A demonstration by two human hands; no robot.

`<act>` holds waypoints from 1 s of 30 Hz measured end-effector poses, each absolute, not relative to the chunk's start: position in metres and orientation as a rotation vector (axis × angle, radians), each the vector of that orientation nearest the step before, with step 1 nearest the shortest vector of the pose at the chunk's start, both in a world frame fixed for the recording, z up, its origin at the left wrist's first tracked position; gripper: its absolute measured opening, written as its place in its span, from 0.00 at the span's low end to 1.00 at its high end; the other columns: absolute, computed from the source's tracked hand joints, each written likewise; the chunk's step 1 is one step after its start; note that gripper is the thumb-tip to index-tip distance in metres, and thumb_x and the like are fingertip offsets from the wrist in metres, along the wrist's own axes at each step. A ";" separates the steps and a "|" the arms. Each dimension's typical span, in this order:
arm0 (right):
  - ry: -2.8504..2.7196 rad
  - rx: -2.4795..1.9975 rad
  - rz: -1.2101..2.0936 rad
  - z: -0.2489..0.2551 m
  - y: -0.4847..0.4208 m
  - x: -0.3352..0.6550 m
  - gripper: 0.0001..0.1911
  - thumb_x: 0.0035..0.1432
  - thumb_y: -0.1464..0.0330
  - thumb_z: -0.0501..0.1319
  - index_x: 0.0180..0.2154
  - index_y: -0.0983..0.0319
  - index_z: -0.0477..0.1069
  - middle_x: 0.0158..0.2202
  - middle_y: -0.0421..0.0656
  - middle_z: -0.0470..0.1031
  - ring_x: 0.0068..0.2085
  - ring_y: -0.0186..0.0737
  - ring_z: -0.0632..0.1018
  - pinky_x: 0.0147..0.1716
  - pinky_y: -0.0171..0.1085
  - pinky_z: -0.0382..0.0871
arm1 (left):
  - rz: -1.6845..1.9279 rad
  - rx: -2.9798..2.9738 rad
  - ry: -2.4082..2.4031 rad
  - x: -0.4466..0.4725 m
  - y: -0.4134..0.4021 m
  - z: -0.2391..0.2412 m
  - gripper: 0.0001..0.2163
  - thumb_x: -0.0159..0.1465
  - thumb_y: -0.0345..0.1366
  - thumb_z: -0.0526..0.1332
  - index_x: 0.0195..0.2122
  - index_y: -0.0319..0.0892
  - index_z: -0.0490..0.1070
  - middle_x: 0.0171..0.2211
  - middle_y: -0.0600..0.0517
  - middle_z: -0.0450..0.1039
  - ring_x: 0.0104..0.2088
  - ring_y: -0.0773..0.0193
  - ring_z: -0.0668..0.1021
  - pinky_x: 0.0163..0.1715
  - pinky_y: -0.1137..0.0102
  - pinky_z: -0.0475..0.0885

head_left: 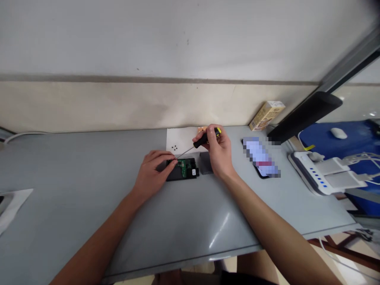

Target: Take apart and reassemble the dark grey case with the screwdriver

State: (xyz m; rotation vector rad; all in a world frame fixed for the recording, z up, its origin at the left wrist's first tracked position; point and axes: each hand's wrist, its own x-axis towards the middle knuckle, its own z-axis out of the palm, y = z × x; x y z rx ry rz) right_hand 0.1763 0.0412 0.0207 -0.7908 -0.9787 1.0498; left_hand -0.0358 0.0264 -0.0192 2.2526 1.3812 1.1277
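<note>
A small black device (185, 171) lies open on the grey table (89, 190), its green circuit board showing. My left hand (154, 170) rests on the device's left end, fingers pressed down on it. My right hand (218, 152) is closed around the black and yellow handle of a screwdriver (204, 139). The thin shaft slants down to the left, and its tip meets the device near my left fingertips. A dark grey cover piece (205, 163) lies just right of the device, under my right hand.
A white paper sheet (179, 141) with tiny screws lies behind the device. To the right are a phone (261, 160), a tan carton (266, 114) by the wall, a black stand (305, 116) and a white power strip (314, 174). White paper (12, 202) lies far left.
</note>
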 end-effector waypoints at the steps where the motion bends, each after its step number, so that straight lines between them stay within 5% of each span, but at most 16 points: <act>1: -0.971 -0.785 1.048 0.021 0.042 0.177 0.16 0.66 0.51 0.60 0.41 0.56 0.66 0.32 0.38 0.77 0.36 0.36 0.81 0.43 0.41 0.78 | 1.123 2.251 1.385 -0.036 0.026 -0.019 0.06 0.69 0.40 0.63 0.41 0.48 0.80 0.43 0.52 0.81 0.47 0.58 0.79 0.55 0.57 0.71; 14: -1.024 -0.756 1.049 0.020 0.039 0.174 0.13 0.68 0.54 0.60 0.41 0.56 0.67 0.33 0.38 0.78 0.37 0.37 0.82 0.42 0.42 0.78 | 1.104 2.336 1.390 -0.036 0.024 -0.018 0.07 0.70 0.38 0.62 0.42 0.48 0.80 0.42 0.52 0.82 0.46 0.57 0.78 0.54 0.57 0.69; 20: -1.093 -0.754 1.018 0.019 0.037 0.172 0.12 0.68 0.55 0.60 0.41 0.56 0.66 0.34 0.39 0.78 0.37 0.36 0.81 0.43 0.42 0.76 | 1.089 2.265 1.470 -0.038 0.021 -0.013 0.12 0.70 0.34 0.58 0.51 0.46 0.78 0.48 0.49 0.79 0.51 0.56 0.77 0.56 0.57 0.68; 30: -1.151 -0.762 1.003 0.012 0.037 0.167 0.12 0.67 0.55 0.62 0.41 0.57 0.67 0.33 0.39 0.78 0.37 0.36 0.80 0.42 0.41 0.75 | 0.889 2.103 1.704 -0.039 0.024 -0.017 0.13 0.70 0.35 0.52 0.43 0.46 0.78 0.38 0.53 0.82 0.37 0.59 0.80 0.46 0.60 0.71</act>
